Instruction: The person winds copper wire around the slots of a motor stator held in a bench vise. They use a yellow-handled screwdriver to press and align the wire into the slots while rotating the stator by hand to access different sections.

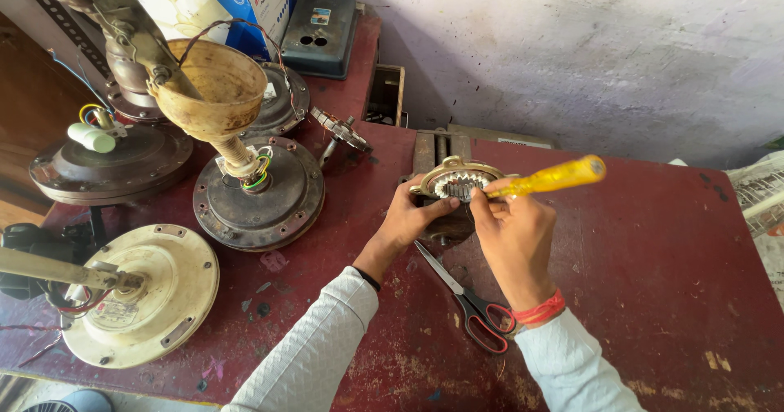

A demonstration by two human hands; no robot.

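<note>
2 hands busy over the toothed motor stator [457, 185] on the red table [653, 249]: left hand [408, 216] gripping its rim, right hand [510, 224] clenching a yellow-handled screwdriver [551, 178]. Slots bare, unwound; scissors [469, 302] lying nearby.

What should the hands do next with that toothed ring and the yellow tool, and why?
Probably ease the screwdriver tip a little further along the ring. The right hand already holds it at the inner teeth, while the left hand steadies the ring's near edge.

bright, sharp daylight; wide-angle edge distortion
</note>
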